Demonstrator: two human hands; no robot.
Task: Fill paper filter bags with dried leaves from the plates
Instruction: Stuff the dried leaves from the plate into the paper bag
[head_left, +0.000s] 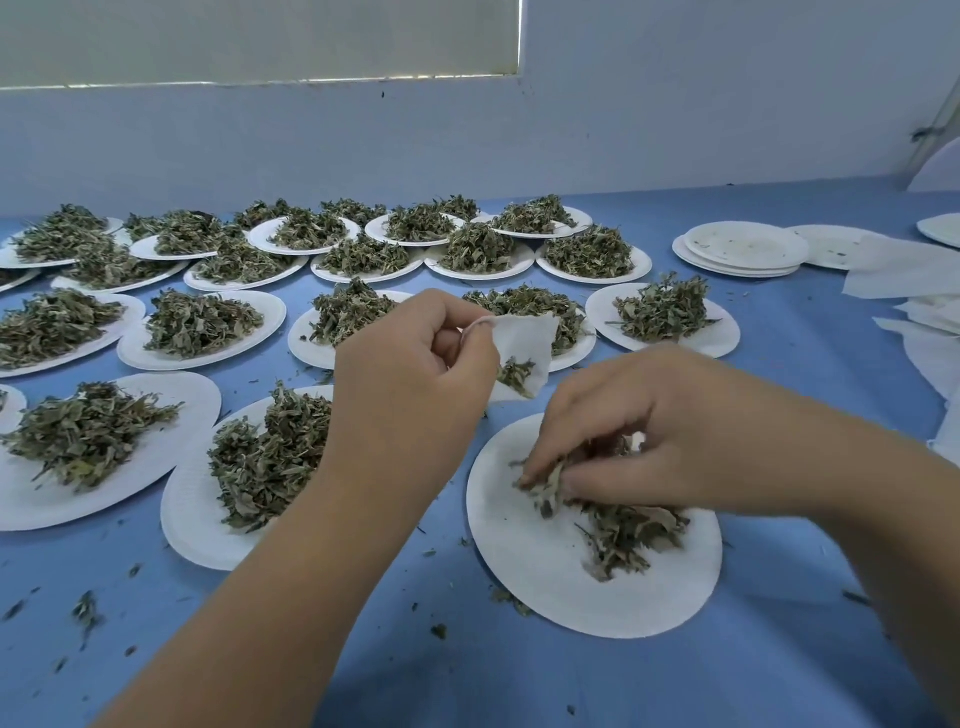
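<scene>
Filter bag (524, 348) hangs above the tabletop (363, 649) with a few leaves inside, its rim pinched by your left hand (415, 364). Just below, your right hand (654, 441) curls its fingers (550, 465) around a clump of dried leaves (623, 530) on the nearest plate (509, 545). Heaped plates (202, 325) crowd the far side, and a stack of bare plates (743, 249) sits to the right.

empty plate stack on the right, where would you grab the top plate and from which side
Likely pinch the top plate at its near rim, coming from the front: the shallow rim is the only raised part, that side is open, and another plate and paper sheets crowd the right.
</scene>
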